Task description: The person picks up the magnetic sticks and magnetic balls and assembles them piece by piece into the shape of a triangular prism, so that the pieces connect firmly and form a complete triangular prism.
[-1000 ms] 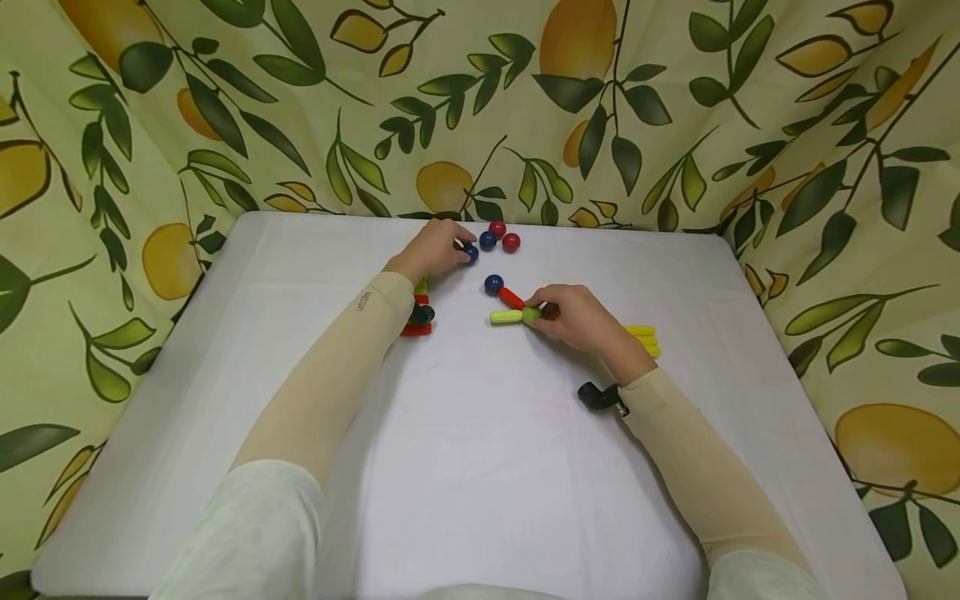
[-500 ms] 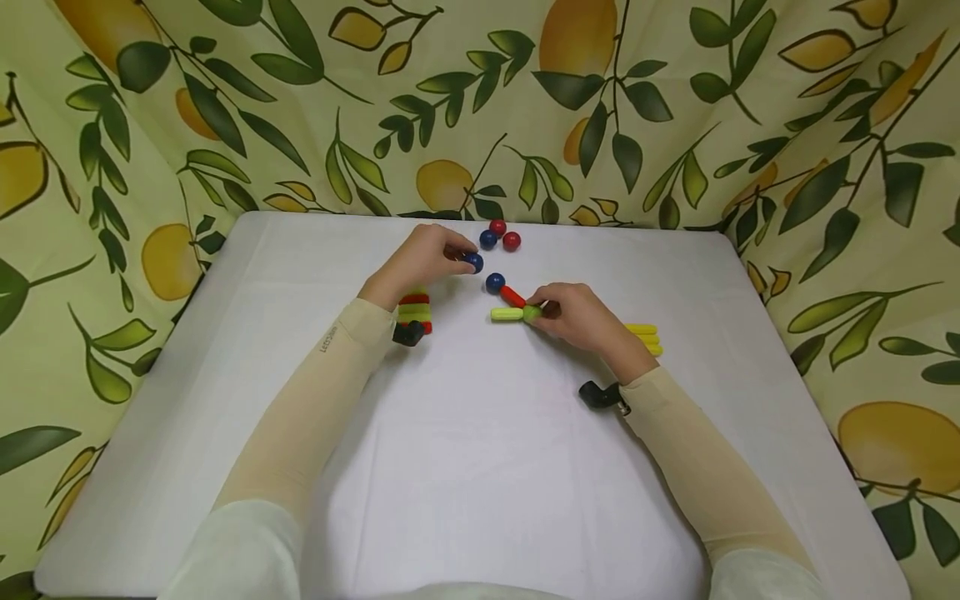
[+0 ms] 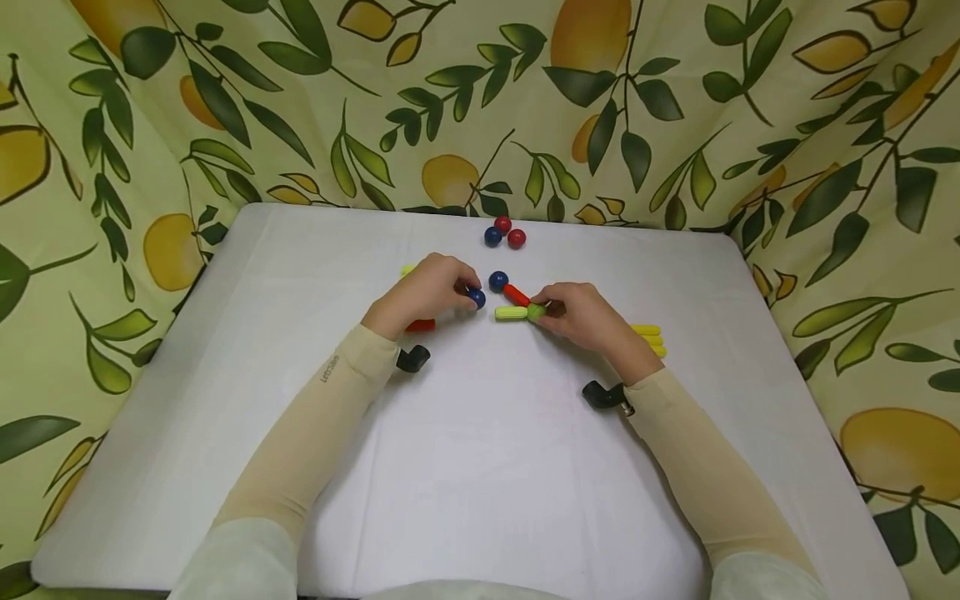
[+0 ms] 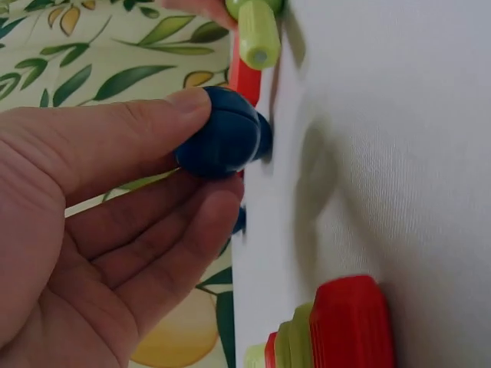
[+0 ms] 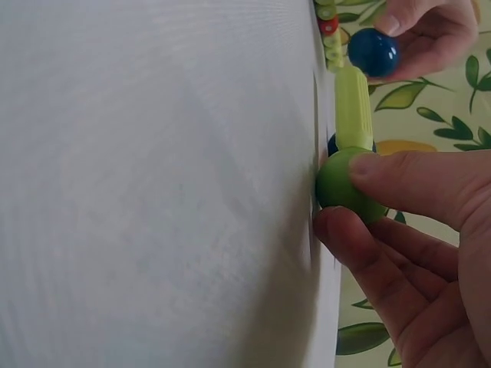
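My left hand [image 3: 433,287] pinches a blue ball [image 4: 222,134] between thumb and fingers, a little above the table. My right hand [image 3: 581,315] pinches a green ball [image 5: 345,184] close over the tabletop. From the green ball a light green ridged rod [image 3: 512,313] points left toward the blue ball, and a red rod [image 3: 516,294] slants back to a second blue ball [image 3: 498,281]. Beneath the left forearm and hand lies a row of red and green rods [image 4: 349,322], partly hidden in the head view.
Two red balls, one of them the nearer red ball [image 3: 517,239], and a blue ball [image 3: 492,237] sit together at the table's back edge. Yellow rods [image 3: 648,336] lie beside the right wrist. A patterned curtain [image 3: 450,108] hangs behind the white table [image 3: 480,467].
My left hand has brought the blue ball from near the back group toward me, to the left of the light green rod's end. The right hand keeps its hold on the green ball.
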Demonstrator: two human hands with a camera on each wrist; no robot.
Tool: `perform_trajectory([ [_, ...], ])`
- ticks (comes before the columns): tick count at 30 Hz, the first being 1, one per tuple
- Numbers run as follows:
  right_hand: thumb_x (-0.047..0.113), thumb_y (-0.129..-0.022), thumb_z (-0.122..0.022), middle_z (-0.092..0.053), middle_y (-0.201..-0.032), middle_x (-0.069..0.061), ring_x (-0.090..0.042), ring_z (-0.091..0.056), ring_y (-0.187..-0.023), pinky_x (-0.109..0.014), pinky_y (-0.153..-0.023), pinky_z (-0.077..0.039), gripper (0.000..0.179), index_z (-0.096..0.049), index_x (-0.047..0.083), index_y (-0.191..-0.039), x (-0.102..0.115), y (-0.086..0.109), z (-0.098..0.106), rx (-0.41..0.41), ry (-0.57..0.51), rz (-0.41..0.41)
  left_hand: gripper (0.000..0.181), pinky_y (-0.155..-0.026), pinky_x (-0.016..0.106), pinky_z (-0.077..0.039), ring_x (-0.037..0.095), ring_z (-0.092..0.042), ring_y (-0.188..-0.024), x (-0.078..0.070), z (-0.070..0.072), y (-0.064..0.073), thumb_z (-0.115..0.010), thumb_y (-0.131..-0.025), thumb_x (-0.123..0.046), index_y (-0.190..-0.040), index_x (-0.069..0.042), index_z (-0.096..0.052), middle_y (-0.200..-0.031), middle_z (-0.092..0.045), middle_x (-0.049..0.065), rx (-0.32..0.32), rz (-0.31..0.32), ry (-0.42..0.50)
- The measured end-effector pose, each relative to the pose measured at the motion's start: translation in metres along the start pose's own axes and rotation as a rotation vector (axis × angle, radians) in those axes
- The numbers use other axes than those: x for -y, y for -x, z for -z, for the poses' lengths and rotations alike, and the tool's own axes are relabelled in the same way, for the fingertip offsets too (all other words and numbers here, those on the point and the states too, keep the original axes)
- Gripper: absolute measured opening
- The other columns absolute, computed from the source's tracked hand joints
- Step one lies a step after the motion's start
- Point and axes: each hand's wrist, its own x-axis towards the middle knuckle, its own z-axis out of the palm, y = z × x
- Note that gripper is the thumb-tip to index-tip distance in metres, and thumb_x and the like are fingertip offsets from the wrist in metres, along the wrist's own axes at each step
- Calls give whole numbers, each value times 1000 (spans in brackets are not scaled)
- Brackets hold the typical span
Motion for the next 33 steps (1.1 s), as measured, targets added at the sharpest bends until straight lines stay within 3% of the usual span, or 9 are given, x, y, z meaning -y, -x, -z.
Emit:
perform_trajectory([
  [10, 11, -98, -83, -73, -118, -7, -26, -65, -100, -42, -93, -59, 30, -78, 9, -127, -2, 0, 0, -7, -2, 17, 23, -93, 37, -51, 23, -64, -97, -6, -11, -2, -88, -94, -16, -113, -7, -80, -100, -75, 4, 22, -16, -57],
  [25, 10, -97, -84, -74, -115, -8, -26, -66, -98, -41, -92, -59, 29, -78, 8, -125, 2, 0, 2, -11, 0, 53, 21, -93, 38, -50, 23, -62, -97, -6, -20, -4, -88, -95, -21, -111, -9, -80, -100, -74, 2, 25, -13, -69],
  [33, 12, -96, -86, -73, -111, -6, -26, -65, -96, -40, -88, -59, 28, -78, 9, -123, 5, 3, 2, 0, -8, 24, 26, -94, 37, -52, 23, -63, -99, -7, -22, -4, -85, -97, -16, -121, -7, -79, -108, -75, 5, 11, -18, -82],
])
